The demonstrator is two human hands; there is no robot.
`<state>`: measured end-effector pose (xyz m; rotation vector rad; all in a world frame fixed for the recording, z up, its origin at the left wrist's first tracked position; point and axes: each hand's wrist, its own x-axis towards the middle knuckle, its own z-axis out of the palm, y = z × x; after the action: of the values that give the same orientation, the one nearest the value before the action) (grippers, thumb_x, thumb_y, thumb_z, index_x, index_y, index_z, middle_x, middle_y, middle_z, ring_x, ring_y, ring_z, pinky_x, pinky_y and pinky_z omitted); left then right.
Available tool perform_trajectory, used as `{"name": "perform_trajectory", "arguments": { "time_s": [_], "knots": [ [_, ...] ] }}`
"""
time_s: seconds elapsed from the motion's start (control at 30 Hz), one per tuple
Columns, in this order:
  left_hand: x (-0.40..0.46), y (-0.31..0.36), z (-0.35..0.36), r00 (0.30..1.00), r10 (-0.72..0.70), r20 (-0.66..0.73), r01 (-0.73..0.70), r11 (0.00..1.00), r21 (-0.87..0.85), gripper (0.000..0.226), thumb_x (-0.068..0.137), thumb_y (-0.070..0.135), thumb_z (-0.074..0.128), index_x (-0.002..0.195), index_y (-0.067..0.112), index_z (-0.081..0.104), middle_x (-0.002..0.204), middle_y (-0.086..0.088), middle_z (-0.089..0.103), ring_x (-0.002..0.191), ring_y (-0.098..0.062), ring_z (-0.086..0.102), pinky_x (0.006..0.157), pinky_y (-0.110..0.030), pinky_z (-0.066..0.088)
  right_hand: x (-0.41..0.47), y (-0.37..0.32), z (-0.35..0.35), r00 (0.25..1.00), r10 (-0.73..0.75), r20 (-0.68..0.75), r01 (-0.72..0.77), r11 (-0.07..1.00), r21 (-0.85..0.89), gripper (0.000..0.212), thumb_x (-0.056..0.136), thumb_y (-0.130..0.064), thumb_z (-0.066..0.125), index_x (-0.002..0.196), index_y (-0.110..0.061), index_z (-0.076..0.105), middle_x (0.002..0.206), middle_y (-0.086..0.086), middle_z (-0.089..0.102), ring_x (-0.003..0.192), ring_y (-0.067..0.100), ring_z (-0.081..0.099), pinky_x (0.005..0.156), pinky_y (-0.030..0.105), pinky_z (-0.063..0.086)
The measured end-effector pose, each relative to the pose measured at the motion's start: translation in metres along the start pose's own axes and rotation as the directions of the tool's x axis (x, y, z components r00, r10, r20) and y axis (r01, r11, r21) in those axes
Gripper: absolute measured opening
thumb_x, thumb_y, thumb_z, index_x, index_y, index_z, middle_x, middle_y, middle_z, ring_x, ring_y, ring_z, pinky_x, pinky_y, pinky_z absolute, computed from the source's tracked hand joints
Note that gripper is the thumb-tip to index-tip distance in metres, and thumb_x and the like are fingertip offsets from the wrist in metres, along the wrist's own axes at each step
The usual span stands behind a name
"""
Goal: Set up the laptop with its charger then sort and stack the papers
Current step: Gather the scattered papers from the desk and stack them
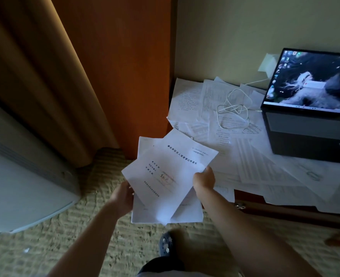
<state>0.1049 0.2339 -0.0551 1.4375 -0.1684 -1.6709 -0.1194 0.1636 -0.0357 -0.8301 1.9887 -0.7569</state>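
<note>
Both hands hold a loose bundle of papers (165,176) above the carpet, just off the left edge of the worktop (285,211). The left hand (123,196) grips the bundle's left edge, fingers curled beneath it; the right hand (204,178) pinches the right edge of the top sheet. More sheets (235,148) lie scattered across the worktop. The laptop (309,108) stands open at right, screen lit, with the white charger cable (235,104) coiled on the sheets beside it.

Tan curtain (31,76) at left, orange-brown wooden panel (125,66) beside it, white appliance (15,176) lower left, patterned carpet (97,206), cream wall (245,27), dark clog shoe (165,244), wooden table (285,213).
</note>
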Motion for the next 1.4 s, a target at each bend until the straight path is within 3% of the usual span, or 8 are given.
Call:
{"name": "perform_trajectory", "arguments": {
  "time_s": [0.17,0.43,0.7,0.8,0.87,1.0,1.13,1.4],
  "knots": [
    [0.002,0.006,0.003,0.999,-0.032,-0.001,0.032,0.998,0.06,0.034,0.096,0.035,0.045,0.093,0.008,0.065,0.07,-0.009,0.06,0.057,-0.023,0.058,0.052,-0.028,0.051,0.016,0.001,-0.005,0.982,-0.16,0.097,0.179,0.955,-0.238,0.047,0.087,0.004,0.036,0.128,-0.012,0.054,0.126,0.011,0.06,0.115,0.031,0.055,0.094,0.031,0.046],
    [0.008,0.003,0.021,0.992,0.125,-0.03,-0.102,0.908,0.407,0.023,0.093,0.004,0.052,0.114,0.0,0.061,0.107,-0.026,0.066,0.097,-0.044,0.064,0.085,-0.059,0.051,0.027,-0.014,0.015,0.959,-0.251,0.128,0.275,0.933,-0.232,0.045,0.087,0.006,0.033,0.122,-0.011,0.057,0.121,0.011,0.061,0.108,0.03,0.057,0.086,0.029,0.044],
    [0.001,0.002,0.038,0.909,0.387,-0.156,-0.231,0.778,0.584,0.02,0.089,0.001,0.049,0.105,0.01,0.058,0.084,-0.006,0.062,0.073,-0.022,0.059,0.061,-0.03,0.05,0.029,-0.014,0.018,0.953,-0.27,0.136,0.302,0.88,-0.367,0.051,0.087,-0.014,0.058,0.135,-0.005,0.044,0.132,0.018,0.048,0.123,0.034,0.044,0.099,0.038,0.04],
    [-0.016,0.012,0.045,0.861,0.502,-0.084,-0.392,0.76,0.519,0.02,0.09,-0.001,0.05,0.099,0.015,0.06,0.085,-0.006,0.063,0.075,-0.023,0.06,0.067,-0.038,0.053,0.027,-0.019,0.009,0.97,-0.144,0.195,0.172,0.976,-0.134,0.062,0.086,-0.021,0.063,0.141,-0.01,0.037,0.138,0.011,0.047,0.127,0.031,0.045,0.099,0.038,0.042],
    [-0.025,0.024,0.051,0.819,0.57,-0.057,-0.483,0.741,0.466,0.023,0.092,-0.001,0.051,0.102,0.017,0.06,0.088,-0.005,0.065,0.075,-0.019,0.061,0.066,-0.035,0.054,0.023,-0.029,0.004,0.967,-0.12,0.224,0.106,0.992,0.073,0.042,0.084,-0.017,0.063,0.124,-0.01,0.053,0.117,0.009,0.061,0.109,0.03,0.059,0.082,0.031,0.046],
    [-0.038,0.049,0.071,0.695,0.719,0.004,-0.627,0.603,0.494,0.014,0.094,0.006,0.053,0.104,0.015,0.055,0.094,-0.003,0.063,0.081,-0.018,0.062,0.068,-0.032,0.055,-0.001,-0.064,-0.017,0.945,-0.325,0.041,0.306,0.921,0.243,0.01,0.086,-0.005,0.053,0.092,-0.013,0.051,0.078,-0.003,0.054,0.066,0.015,0.052,0.051,0.021,0.037],
    [-0.041,0.063,0.093,0.648,0.762,0.016,-0.681,0.569,0.461,0.021,0.09,0.007,0.06,0.106,0.018,0.05,0.098,0.003,0.061,0.089,-0.013,0.061,0.07,-0.026,0.051,-0.022,-0.095,-0.034,0.859,-0.495,-0.134,0.511,0.804,0.305,0.021,0.089,-0.005,0.051,0.11,-0.009,0.049,0.087,-0.004,0.055,0.08,0.016,0.054,0.069,0.024,0.041],
    [-0.034,0.064,0.099,0.742,0.67,0.016,-0.635,0.695,0.336,0.044,0.076,0.004,0.076,0.113,0.012,0.056,0.102,0.0,0.066,0.09,-0.015,0.065,0.069,-0.028,0.054,-0.018,-0.077,-0.038,0.876,-0.476,-0.077,0.48,0.847,0.229,0.036,0.094,-0.017,0.05,0.128,-0.013,0.041,0.114,0.0,0.059,0.094,0.022,0.059,0.072,0.028,0.043]
  ]
}}
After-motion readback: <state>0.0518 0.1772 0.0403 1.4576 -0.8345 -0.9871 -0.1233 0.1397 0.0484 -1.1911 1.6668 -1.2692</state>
